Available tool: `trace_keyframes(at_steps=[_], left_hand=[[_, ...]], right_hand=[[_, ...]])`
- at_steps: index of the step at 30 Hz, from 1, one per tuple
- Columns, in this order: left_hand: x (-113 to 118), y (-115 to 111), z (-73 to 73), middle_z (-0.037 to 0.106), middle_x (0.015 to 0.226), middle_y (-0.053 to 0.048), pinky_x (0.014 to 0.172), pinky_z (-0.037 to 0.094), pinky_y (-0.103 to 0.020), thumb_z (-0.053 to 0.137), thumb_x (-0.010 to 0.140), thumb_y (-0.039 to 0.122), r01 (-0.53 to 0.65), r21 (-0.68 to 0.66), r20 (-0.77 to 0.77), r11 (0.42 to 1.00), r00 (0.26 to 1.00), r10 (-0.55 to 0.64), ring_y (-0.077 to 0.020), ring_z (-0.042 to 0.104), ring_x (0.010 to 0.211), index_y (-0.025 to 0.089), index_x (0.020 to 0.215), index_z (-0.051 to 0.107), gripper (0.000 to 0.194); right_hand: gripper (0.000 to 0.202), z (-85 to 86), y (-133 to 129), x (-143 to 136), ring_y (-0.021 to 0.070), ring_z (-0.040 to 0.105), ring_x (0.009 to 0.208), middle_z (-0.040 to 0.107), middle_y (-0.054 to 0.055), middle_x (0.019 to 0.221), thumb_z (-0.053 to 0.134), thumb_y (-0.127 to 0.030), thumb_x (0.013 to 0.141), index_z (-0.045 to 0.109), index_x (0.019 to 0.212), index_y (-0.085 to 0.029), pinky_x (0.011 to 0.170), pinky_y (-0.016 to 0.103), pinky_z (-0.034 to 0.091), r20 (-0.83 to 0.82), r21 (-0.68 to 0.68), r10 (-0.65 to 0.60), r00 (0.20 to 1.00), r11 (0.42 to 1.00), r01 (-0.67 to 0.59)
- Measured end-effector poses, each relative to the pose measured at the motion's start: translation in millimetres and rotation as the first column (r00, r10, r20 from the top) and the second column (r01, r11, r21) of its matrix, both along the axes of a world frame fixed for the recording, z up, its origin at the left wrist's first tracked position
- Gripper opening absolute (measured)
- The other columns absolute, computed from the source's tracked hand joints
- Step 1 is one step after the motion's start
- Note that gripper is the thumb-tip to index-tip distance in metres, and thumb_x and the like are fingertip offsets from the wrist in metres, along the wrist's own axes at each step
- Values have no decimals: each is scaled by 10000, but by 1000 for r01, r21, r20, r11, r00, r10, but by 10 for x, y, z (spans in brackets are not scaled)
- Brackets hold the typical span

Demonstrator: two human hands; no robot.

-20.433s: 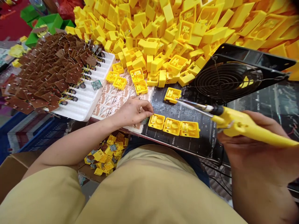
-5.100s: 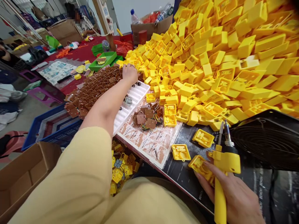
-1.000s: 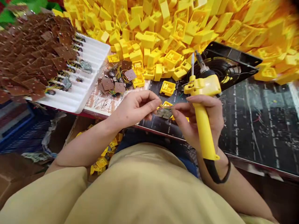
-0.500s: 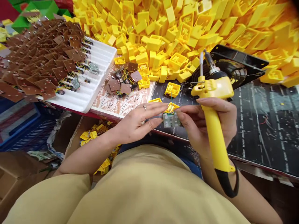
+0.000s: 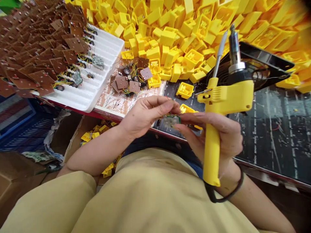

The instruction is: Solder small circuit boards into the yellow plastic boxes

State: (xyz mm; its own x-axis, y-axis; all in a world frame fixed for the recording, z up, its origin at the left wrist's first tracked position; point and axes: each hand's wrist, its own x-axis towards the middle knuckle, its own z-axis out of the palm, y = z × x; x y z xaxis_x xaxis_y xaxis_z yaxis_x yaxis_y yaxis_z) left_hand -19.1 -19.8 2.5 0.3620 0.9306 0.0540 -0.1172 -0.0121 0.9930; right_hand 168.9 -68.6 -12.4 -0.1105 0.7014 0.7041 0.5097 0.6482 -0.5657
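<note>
My right hand [image 5: 213, 136] holds the yellow handle of a soldering gun [image 5: 212, 145], its metal tip pointing up and away. The same hand's thumb and forefinger also grip the right edge of a small green circuit board [image 5: 171, 121]. At the board's left side, my left hand [image 5: 148, 115] has thumb and fingers pinched together; a thin wire seems to run there, but what they hold is too small to name. Just behind the board lies an open yellow housing [image 5: 187, 109], partly hidden by my fingers. Another yellow housing [image 5: 185, 90] rests farther back on the black mat [image 5: 262, 129].
Yellow housings [image 5: 167, 35] are heaped across the back. A black fan [image 5: 264, 58] stands behind the soldering gun. At left, brown circuit boards [image 5: 41, 48] are piled on a white foam tray [image 5: 107, 48]. A smaller cluster of wired boards [image 5: 131, 79] lies between. Below left is a blue crate [image 5: 29, 129].
My left hand has gone from flat, extended fingers to a pinch. The circuit board has shifted left, off the yellow housing. The soldering gun is now more upright, and the view has shifted slightly.
</note>
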Motion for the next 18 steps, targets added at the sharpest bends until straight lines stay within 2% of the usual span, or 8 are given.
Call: trace_keyframes(at_steps=[2, 4, 8, 10, 12, 13, 16, 18], left_hand=[[-180, 73, 37, 747, 809, -12, 699, 587, -272, 648, 893, 421, -31, 68, -156, 997, 987, 41, -147, 722, 775, 185, 845, 718, 251], [-338, 153, 50, 747, 789, -10, 679, 567, -257, 684, 853, 387, -32, 175, -333, 984, 939, 90, -141, 707, 741, 186, 822, 741, 212], [-398, 278, -70, 754, 778, 13, 731, 534, -236, 683, 798, 233, 67, 381, -543, 922, 824, 164, -123, 688, 724, 193, 787, 750, 79], [-332, 320, -161, 750, 777, 14, 743, 517, -235, 656, 806, 208, 94, 426, -604, 900, 770, 206, -121, 679, 719, 180, 802, 745, 93], [-276, 353, -224, 752, 795, 1, 755, 504, -245, 628, 819, 200, 124, 442, -663, 888, 712, 230, -132, 678, 739, 166, 826, 745, 123], [-263, 365, -239, 756, 814, -6, 769, 499, -251, 615, 823, 195, 144, 445, -686, 884, 689, 233, -140, 681, 759, 163, 845, 749, 139], [-281, 379, -230, 763, 859, -12, 801, 489, -257, 591, 839, 197, 187, 429, -705, 884, 681, 198, -149, 688, 812, 172, 889, 752, 171], [-297, 372, -208, 760, 846, -8, 789, 486, -250, 592, 850, 217, 206, 395, -703, 896, 696, 150, -148, 687, 813, 181, 880, 749, 164]], right_hand=[[616, 1, 104, 128, 239, 712, 988, 710, 33, 1140, 828, -239, 755, 511, 1280, -296, 859, 397, 630, 124, -34, 26, 992, 999, -22], [628, -28, 267, 233, 267, 644, 1160, 634, 104, 1304, 802, -302, 790, 463, 1317, -271, 959, 438, 581, 262, -91, 101, 960, 993, -80], [536, -175, 624, 199, 305, 614, 1189, 637, 108, 1280, 748, -437, 827, 495, 1262, -251, 1049, 546, 486, 430, -159, 245, 869, 968, -195], [584, -254, 737, 83, 316, 632, 1133, 651, 118, 1223, 733, -500, 820, 480, 1271, -229, 1019, 559, 490, 470, -169, 236, 851, 970, -176], [557, -304, 774, -25, 308, 659, 1030, 667, 125, 1125, 688, -488, 855, 456, 1273, -202, 952, 543, 520, 478, -145, 172, 861, 983, -116], [490, -312, 765, -58, 289, 667, 982, 673, 108, 1067, 653, -434, 887, 450, 1267, -202, 926, 516, 532, 473, -134, 155, 867, 986, -103], [344, -277, 678, -32, 216, 672, 950, 674, 43, 1021, 552, -255, 928, 442, 1254, -251, 909, 412, 545, 480, -152, 252, 840, 967, -204], [376, -235, 618, 60, 215, 662, 1016, 671, 46, 1088, 594, -288, 915, 445, 1259, -265, 932, 401, 540, 479, -175, 303, 824, 953, -249]])
